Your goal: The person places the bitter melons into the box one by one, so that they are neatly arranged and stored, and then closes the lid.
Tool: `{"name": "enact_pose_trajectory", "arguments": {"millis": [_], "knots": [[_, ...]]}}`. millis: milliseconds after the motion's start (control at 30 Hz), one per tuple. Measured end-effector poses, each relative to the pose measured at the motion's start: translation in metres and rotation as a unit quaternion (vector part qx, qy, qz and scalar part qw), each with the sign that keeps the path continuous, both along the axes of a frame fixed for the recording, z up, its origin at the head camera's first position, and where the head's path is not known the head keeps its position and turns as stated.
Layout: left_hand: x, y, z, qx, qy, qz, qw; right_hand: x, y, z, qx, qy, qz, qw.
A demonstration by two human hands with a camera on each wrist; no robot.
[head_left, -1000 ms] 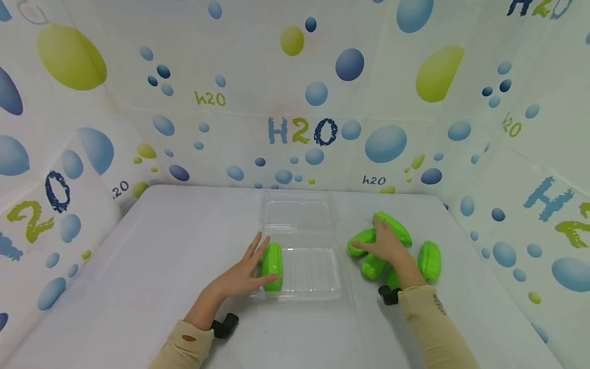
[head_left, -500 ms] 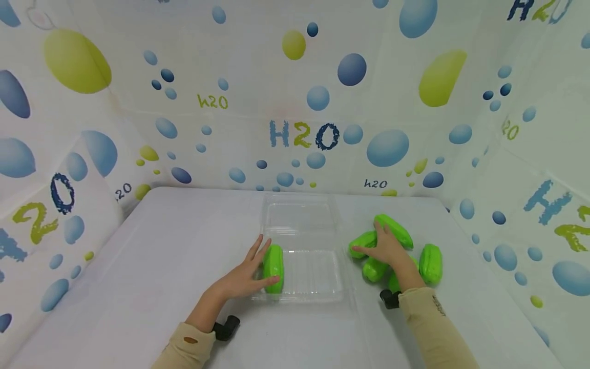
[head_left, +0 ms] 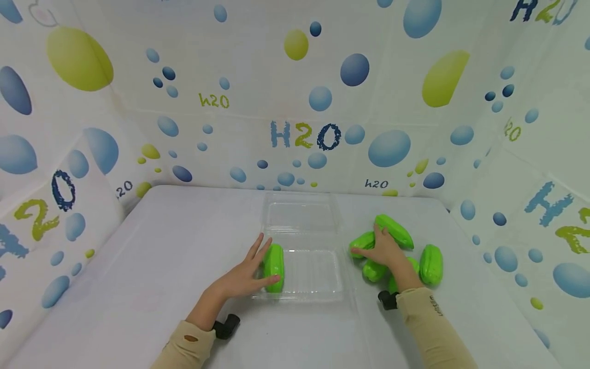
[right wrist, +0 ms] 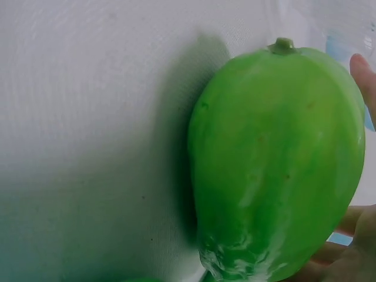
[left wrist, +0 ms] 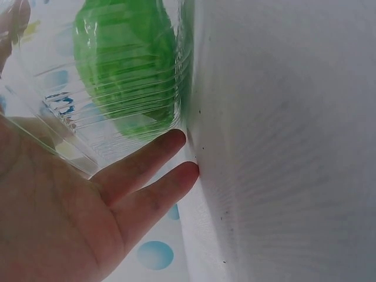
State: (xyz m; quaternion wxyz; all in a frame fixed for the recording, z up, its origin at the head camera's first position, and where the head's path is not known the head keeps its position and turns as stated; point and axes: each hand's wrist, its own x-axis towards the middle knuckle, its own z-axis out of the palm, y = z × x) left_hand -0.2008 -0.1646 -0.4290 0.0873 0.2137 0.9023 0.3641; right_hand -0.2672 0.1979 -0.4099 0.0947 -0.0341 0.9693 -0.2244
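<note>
A clear plastic clamshell box lies open with its lid folded back. One green fruit, papaya-like, lies lengthwise along the box's left wall. My left hand is at that wall with fingers spread, thumb over the fruit's near end; in the left wrist view two straight fingers show outside the ribbed plastic. My right hand is over a pile of similar fruits, its thumb by the leftmost fruit and fingertips near the back one. A stemmed green fruit hides most of that hand in the right wrist view.
Another green fruit lies apart, right of the pile, and a nearer one sits below the right hand. The white table is bordered behind and at both sides by sheets printed with bubbles and lettering.
The right hand's fingers have drawn slightly toward its thumb over the pile. The left hand, the box and the fruits hold their places; the head view has shifted a little.
</note>
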Motion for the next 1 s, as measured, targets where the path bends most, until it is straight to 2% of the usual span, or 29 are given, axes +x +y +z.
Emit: {"name": "enact_pose_trajectory", "arguments": {"millis": [1000], "knots": [[0.0000,-0.0004,0.0030,0.003,-0.004,-0.003,1.0000,-0.0011,-0.0053,-0.0029,0.031,0.018,-0.002,0.9994]]}}
